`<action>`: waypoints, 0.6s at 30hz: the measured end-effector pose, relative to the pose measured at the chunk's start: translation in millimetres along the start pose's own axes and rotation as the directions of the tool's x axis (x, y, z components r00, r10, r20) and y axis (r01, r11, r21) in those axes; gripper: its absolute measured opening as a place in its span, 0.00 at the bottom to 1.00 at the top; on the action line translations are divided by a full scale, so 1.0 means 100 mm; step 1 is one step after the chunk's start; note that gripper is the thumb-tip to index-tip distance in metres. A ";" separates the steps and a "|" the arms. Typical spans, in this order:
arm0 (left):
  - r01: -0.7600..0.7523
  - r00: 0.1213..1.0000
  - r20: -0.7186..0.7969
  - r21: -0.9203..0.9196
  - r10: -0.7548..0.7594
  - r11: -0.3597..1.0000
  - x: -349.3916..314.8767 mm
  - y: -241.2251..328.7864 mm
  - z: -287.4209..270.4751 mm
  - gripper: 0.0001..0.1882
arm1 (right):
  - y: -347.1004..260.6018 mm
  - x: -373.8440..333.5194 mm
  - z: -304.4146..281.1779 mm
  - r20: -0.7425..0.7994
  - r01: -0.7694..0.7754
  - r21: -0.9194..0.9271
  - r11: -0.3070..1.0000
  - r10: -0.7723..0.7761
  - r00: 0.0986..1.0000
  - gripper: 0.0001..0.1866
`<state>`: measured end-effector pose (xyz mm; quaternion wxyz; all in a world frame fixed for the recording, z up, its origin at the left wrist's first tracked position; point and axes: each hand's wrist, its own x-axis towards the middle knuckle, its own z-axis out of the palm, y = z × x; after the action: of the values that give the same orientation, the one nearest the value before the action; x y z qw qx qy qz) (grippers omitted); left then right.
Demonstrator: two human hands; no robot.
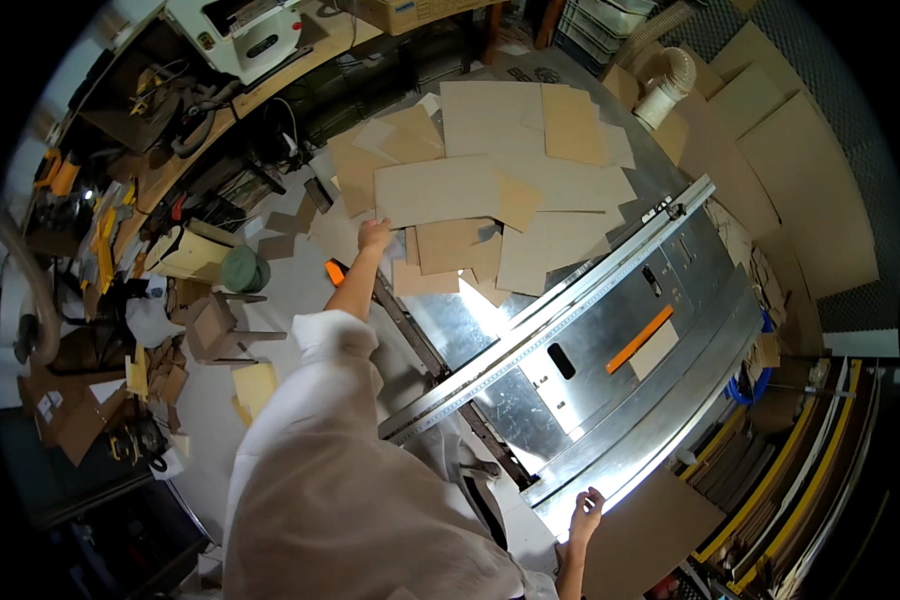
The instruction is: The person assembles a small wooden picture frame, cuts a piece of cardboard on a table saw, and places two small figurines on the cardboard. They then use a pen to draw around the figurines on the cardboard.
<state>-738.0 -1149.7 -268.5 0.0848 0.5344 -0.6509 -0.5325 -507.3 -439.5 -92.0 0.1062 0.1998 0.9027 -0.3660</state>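
A pile of thin brown board sheets (560, 190) covers the far part of a metal saw table (515, 410). At the pile's left side my left hand (374, 236) pinches the near-left corner of a rectangular board sheet (435, 190), which lies on top of other pieces. My right hand (586, 515) is by the table's near right edge, its fingers loosely curled and apart, with nothing visible in them. A long metal fence (560, 305) crosses the table diagonally between my hands. Beyond it from my right hand lie an orange strip (640, 340) and a small pale board piece (655, 350).
A large brown panel (650, 530) is beside my right hand, near a rack of upright sheets (800, 480). Big panels (810, 190) and a white hose (667, 85) stand far right. Left are a wooden stool (220, 330), a green bin (244, 270) and a cluttered workbench (260, 95).
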 end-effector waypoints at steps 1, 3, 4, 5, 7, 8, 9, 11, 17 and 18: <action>0.004 1.000 0.023 -0.112 -0.001 0.994 0.03 -0.01 -0.03 0.24 | -0.07 0.02 0.05 0.016 0.001 0.024 1.000 -0.001 1.000 0.14; -0.039 0.985 0.135 -0.448 0.110 0.893 -0.19 -0.02 0.02 0.18 | -0.07 0.09 0.15 0.053 0.015 0.114 0.993 -0.021 0.998 0.15; -0.031 0.965 0.192 -0.594 0.179 0.804 -0.45 0.10 0.10 0.16 | -0.16 0.07 0.17 0.034 0.001 0.106 0.994 -0.004 0.999 0.15; -0.080 0.930 0.245 -0.596 0.276 0.799 -0.76 0.30 0.12 0.15 | -0.26 0.05 0.22 0.012 -0.012 0.109 0.994 0.011 1.000 0.14; -0.118 0.888 0.301 -0.584 0.349 0.803 -1.38 0.47 -0.06 0.15 | -0.42 0.11 0.30 -0.002 0.050 0.170 0.984 -0.050 0.999 0.14; -0.110 0.892 0.308 -0.562 0.331 0.820 -1.69 0.50 -0.24 0.17 | -0.49 0.16 0.34 0.033 0.044 0.192 0.980 -0.052 0.998 0.14; -0.120 0.865 0.349 -0.551 0.359 0.826 -1.98 0.47 -0.30 0.18 | -0.52 0.22 0.40 0.040 0.088 0.287 0.954 -0.103 0.994 0.15; -0.133 0.795 0.448 -0.529 0.409 0.838 -2.54 0.42 -0.34 0.20 | -0.54 0.35 0.50 0.076 0.090 0.357 0.930 -0.125 0.989 0.19; -0.104 0.652 0.695 -0.314 0.303 0.944 -3.77 0.16 -0.21 0.22 | -1.21 0.08 0.14 0.159 0.005 0.648 0.761 -0.142 0.977 0.31; -0.097 0.620 0.718 -0.331 0.318 0.938 -3.94 0.16 -0.16 0.22 | -1.05 0.05 0.10 0.119 0.018 0.646 0.763 -0.124 0.985 0.30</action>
<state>-574.1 -851.9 -68.5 -0.0659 0.1651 -0.6077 -0.7740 -557.1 -513.6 -35.9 0.0868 0.1606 0.7187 -0.6709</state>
